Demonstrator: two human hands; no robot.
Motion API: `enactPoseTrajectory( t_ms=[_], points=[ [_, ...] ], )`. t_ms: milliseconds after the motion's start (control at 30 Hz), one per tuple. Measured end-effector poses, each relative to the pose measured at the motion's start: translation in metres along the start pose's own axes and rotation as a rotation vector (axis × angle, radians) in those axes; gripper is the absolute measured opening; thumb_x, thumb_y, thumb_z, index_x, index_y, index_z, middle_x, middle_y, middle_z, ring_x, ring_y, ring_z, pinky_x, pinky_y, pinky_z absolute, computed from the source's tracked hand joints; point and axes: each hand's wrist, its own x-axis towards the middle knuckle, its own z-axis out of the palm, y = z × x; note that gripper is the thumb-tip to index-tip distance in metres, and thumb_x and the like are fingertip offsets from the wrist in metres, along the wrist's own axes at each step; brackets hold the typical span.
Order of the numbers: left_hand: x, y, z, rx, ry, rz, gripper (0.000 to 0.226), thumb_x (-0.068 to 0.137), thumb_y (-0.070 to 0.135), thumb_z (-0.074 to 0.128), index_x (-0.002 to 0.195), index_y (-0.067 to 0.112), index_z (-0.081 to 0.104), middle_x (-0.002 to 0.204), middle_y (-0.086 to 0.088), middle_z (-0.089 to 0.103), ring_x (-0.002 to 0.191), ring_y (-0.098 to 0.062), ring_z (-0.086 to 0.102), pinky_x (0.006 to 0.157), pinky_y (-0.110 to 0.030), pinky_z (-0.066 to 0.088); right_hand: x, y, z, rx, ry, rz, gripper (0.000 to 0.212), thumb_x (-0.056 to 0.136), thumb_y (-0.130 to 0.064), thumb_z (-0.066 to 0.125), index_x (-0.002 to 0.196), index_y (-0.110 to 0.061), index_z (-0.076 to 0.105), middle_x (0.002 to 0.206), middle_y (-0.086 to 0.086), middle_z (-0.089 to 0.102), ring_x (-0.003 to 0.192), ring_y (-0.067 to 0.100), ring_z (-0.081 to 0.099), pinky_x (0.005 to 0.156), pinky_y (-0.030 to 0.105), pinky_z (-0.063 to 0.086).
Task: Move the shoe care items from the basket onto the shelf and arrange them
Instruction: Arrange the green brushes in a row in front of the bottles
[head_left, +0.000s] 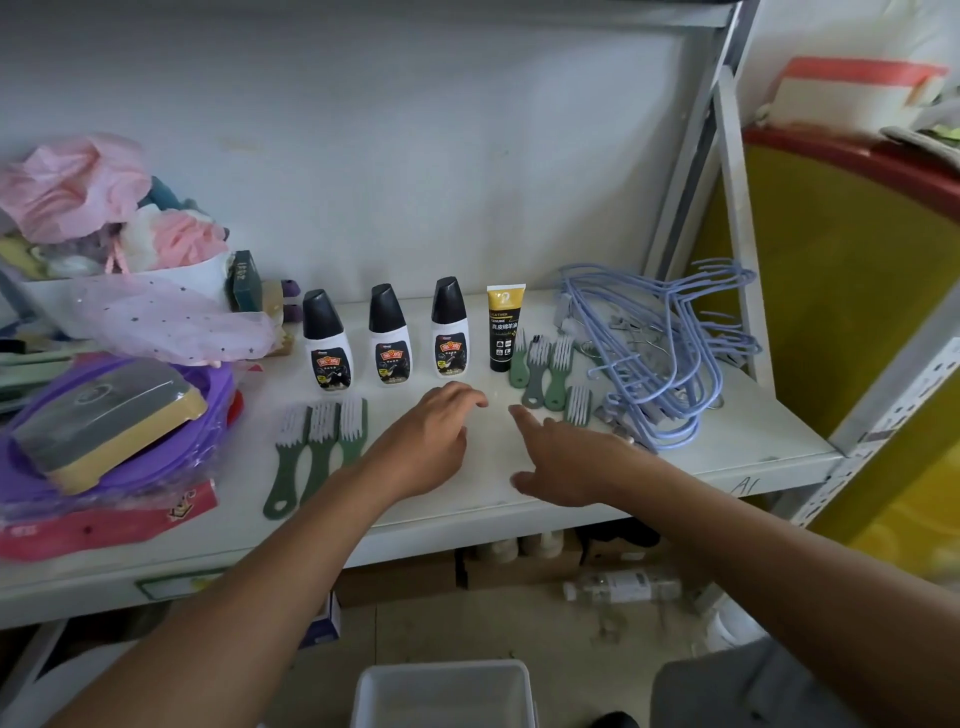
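Hovering low over the shelf (727, 431): left hand (426, 441) and right hand (566, 462), each grip open and empty. Watch it, a careless sweep could topple the upright bottles (389, 338) or snag the hangers (675, 353). The left brushes (317, 447) and right brushes (545, 374) lie flat, long axes near-to-far, bristles far, handles near. The basket (441, 670) looks empty, though only partly seen

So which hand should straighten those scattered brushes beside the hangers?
Probably the right hand: it lies open just in front of the scattered brushes, while the left hand sits further over, below the bottles.
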Motion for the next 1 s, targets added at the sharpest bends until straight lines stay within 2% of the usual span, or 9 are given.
enactPoseTrajectory(
  t_ms=[67,167,233,400,567,767,867,933,1000],
  points=[
    [0.001,0.002,0.002,0.004,0.000,0.001,0.045,0.100,0.003,0.044,0.141,0.021,0.046,0.148,0.005,0.042,0.138,-0.013,0.037,0.110,-0.030,0.036,-0.004,0.000,-0.001,0.036,0.034,-0.009,0.082,0.095,-0.047,0.053,0.157,-0.019,0.008,0.151,0.016,0.038,0.133,0.034,0.046,0.101,0.048,0.045],
    [0.000,0.002,0.003,0.016,0.015,0.018,0.044,0.100,0.003,0.045,0.140,0.019,0.047,0.147,0.003,0.043,0.137,-0.015,0.039,0.110,-0.030,0.036,-0.007,0.004,-0.005,-0.012,0.138,0.015,0.060,0.095,-0.042,0.053,0.145,-0.013,0.036,0.145,0.014,0.039,0.133,0.036,0.041,0.101,0.049,0.044],
    [0.000,0.001,0.002,0.024,0.024,0.028,0.043,0.100,0.003,0.046,0.140,0.019,0.047,0.147,0.003,0.044,0.137,-0.015,0.039,0.109,-0.029,0.036,-0.004,0.008,-0.007,-0.091,0.178,0.059,0.050,0.097,-0.037,0.051,0.139,-0.011,0.043,0.136,0.015,0.042,0.128,0.039,0.042,0.098,0.049,0.045],
    [-0.002,-0.005,-0.003,0.017,0.009,0.016,0.043,0.100,0.005,0.045,0.140,0.019,0.046,0.148,0.004,0.041,0.139,-0.012,0.035,0.110,-0.027,0.033,0.012,0.015,-0.007,-0.162,0.142,0.156,0.035,0.099,-0.024,0.045,0.131,-0.011,0.053,0.125,0.013,0.048,0.118,0.037,0.053,0.094,0.048,0.049],
    [-0.006,-0.010,-0.009,0.018,0.012,0.013,0.042,0.100,0.005,0.045,0.140,0.019,0.046,0.147,0.004,0.042,0.138,-0.014,0.036,0.112,-0.031,0.035,0.021,0.013,-0.008,-0.232,0.176,0.146,0.026,0.099,-0.018,0.044,0.114,-0.010,0.064,0.116,0.011,0.058,0.108,0.033,0.061,0.082,0.040,0.050],
    [-0.009,-0.015,-0.016,0.016,0.040,0.000,0.043,0.099,0.003,0.046,0.140,0.018,0.046,0.147,0.004,0.043,0.138,-0.013,0.037,0.111,-0.029,0.035,0.020,0.003,-0.006,-0.225,0.223,0.048,0.017,0.097,-0.015,0.047,0.097,-0.011,0.063,0.104,0.009,0.062,0.092,0.030,0.065,0.068,0.034,0.047],
    [-0.013,-0.019,-0.020,0.030,0.074,-0.014,0.041,0.099,0.003,0.047,0.137,0.018,0.049,0.144,0.003,0.047,0.136,-0.015,0.040,0.110,-0.032,0.039,0.023,-0.006,-0.003,-0.193,0.229,-0.039,0.013,0.097,-0.013,0.048,0.085,-0.014,0.054,0.098,0.008,0.060,0.093,0.030,0.065,0.071,0.034,0.047],
    [-0.016,-0.021,-0.025,0.038,0.138,-0.055,0.039,0.098,0.003,0.048,0.134,0.018,0.052,0.141,0.002,0.050,0.132,-0.017,0.045,0.106,-0.035,0.043,0.025,-0.011,-0.002,-0.203,0.213,-0.106,0.011,0.096,-0.008,0.048,0.093,-0.010,0.059,0.102,0.008,0.058,0.100,0.029,0.063,0.078,0.035,0.050],
    [-0.020,-0.026,-0.034,0.044,0.216,-0.096,0.039,0.095,0.000,0.048,0.130,0.016,0.056,0.138,0.000,0.054,0.129,-0.020,0.049,0.103,-0.038,0.044,0.029,-0.017,-0.001,-0.183,0.225,-0.146,0.017,0.094,-0.003,0.049,0.106,-0.005,0.061,0.111,0.010,0.057,0.105,0.028,0.061,0.088,0.037,0.052]
  ],
)
